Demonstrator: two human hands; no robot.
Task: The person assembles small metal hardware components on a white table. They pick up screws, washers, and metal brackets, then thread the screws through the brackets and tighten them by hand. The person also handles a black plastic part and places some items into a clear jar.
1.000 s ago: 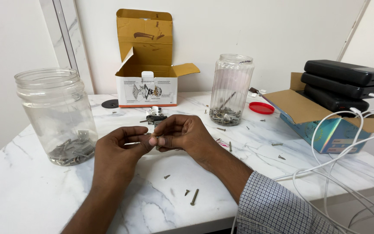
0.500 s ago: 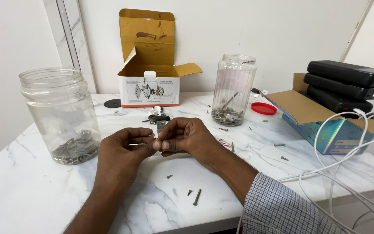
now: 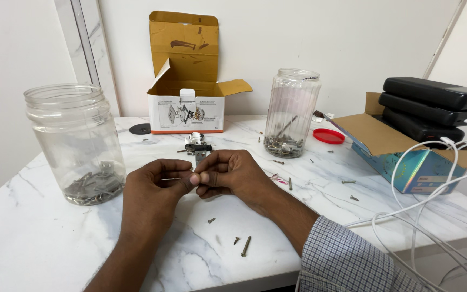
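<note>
Your left hand point(image 3: 155, 184) and right hand point(image 3: 228, 173) stay pinched together at frame centre on a thin screw point(image 3: 171, 179), barely shifted since a second ago. Loose screws point(image 3: 245, 246) lie below on the marble surface point(image 3: 39, 238).

Two jars point(image 3: 77, 143), two boxes point(image 3: 187, 92)

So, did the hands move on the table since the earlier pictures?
No. Both hands stay in front of the open cardboard box, between the two glass jars.
</note>
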